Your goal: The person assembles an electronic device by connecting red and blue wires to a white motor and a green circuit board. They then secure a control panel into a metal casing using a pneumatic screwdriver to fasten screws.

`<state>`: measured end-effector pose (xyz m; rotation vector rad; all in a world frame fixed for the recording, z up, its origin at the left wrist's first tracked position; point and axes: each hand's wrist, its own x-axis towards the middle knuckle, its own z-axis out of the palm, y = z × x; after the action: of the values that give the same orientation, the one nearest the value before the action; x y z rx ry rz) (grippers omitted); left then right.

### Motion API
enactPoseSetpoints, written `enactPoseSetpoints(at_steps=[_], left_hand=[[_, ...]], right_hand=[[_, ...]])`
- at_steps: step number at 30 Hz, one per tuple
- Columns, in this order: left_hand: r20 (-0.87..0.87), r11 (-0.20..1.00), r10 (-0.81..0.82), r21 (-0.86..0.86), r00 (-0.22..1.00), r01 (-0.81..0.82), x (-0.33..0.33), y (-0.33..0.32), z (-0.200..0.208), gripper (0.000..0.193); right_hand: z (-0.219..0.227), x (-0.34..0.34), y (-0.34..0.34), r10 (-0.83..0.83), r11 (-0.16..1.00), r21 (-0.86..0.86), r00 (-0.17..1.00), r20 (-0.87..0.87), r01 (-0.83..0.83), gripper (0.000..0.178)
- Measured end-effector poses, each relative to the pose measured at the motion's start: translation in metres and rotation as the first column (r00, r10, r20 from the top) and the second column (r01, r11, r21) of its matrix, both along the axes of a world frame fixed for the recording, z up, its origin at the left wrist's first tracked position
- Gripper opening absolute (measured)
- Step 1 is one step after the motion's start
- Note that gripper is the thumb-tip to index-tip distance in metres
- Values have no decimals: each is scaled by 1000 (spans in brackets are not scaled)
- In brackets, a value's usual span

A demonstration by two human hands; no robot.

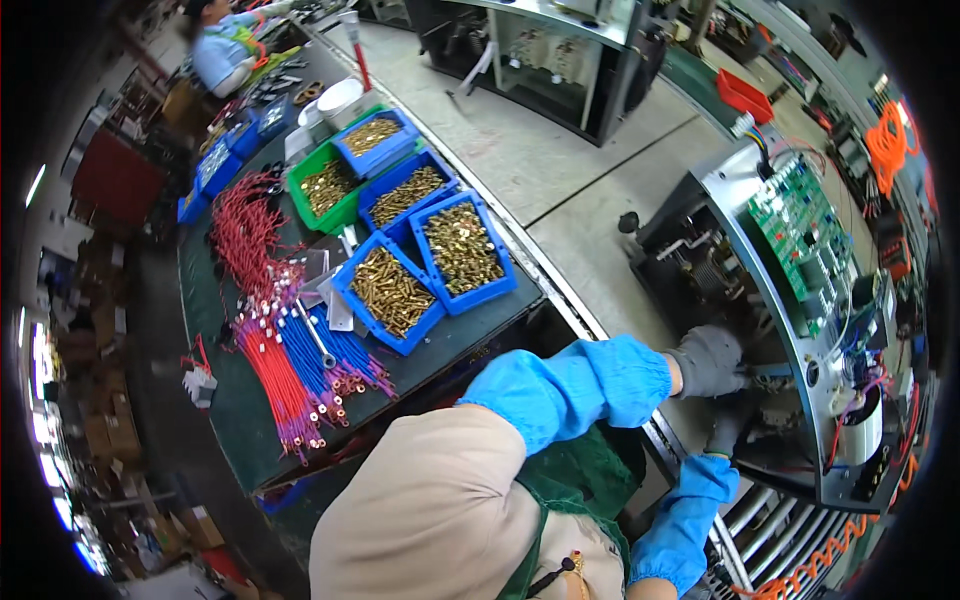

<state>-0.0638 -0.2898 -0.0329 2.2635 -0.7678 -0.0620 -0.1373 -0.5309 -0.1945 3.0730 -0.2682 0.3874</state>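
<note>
My left hand (708, 362), in a grey glove, reaches to the open side of a dark metal cabinet (825, 400). Close by, my right hand (727, 430), also gloved, is at the lower part of the same opening. The fingers of both hands are lost in shadow, so I cannot make out what they touch or hold. Blue sleeve covers (570, 390) are on my forearms. A green circuit board (800, 230) with wires is mounted on the cabinet's upper face. Inside the opening, above my left hand, a coil-like metal part (708, 272) shows.
To the left, a green-topped bench (225, 400) carries blue bins (400, 345) and a green bin (300, 180) of brass fasteners. Red cables (270, 370), blue cables (335, 350) and a wrench (318, 335) lie there. Rollers (770, 530) run beneath the cabinet. Another person (220, 55) works far left.
</note>
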Motion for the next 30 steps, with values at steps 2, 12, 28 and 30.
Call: enactPoseSetpoints(at_steps=[2,12,28,30], left_hand=[[88,996,-84,25,993,82,0,43,26,45],[811,94,582,8,62,-996,-22,513,29,36],[121,-53,983,-541,-140,-839,-103,658,105,33],[286,95,950,-655,-129,-750,-106,630,140,29]], right_hand=[[-36,9,-18,72,865,-499,997,19,-53,49],[82,-46,85,-350,440,897,913,208,-36,36],[123,-31,125,157,515,856,987,-40,-47,15],[120,-31,126,173,509,860,983,-59,-38,15]])
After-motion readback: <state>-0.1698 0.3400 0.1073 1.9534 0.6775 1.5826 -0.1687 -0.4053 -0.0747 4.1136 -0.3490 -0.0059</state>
